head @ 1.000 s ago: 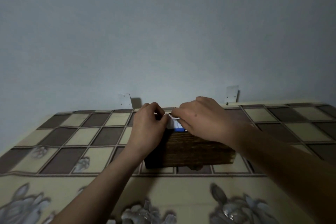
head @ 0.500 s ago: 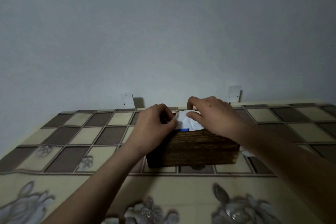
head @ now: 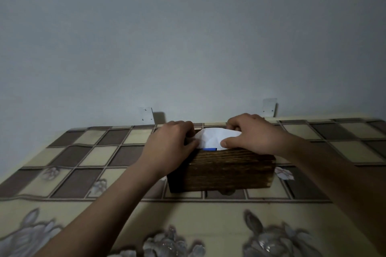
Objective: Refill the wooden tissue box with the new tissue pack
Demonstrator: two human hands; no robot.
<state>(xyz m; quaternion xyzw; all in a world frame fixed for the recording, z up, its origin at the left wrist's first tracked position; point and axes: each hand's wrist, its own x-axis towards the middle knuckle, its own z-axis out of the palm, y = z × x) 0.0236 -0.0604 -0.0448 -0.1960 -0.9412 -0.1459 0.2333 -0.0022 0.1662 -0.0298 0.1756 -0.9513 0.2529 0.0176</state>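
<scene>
Over the preceding second: hands spread apart along the box top, more white of the tissue pack point(head: 217, 137) exposed between them, blue strip visible at the near rim. Judged meaning: pack mostly seated in the box, pressing-in step close to done, no lid in view.

Wall point(head: 188, 37): plain, pale grey-blue, dimly lit, filling the upper half of the view. Two small pale brackets point(head: 146, 114) fixed low on it, one far left and one far right of the box.

Tablecloth point(head: 83, 152): checked brown and cream squares at the far side, flower print along the near edge, slightly rippled at left.

Wooden tissue box point(head: 229, 171): dark, grained, open-topped, set at centre on the cloth, near the wall.

Left hand point(head: 169, 148): curled over the box's left end, fingers bent against the pack's left edge, gripping it.

Right hand point(head: 253, 133): laid over the pack's right part, thumb along the near rim, fingers at the far rim, pressed on the pack.
</scene>
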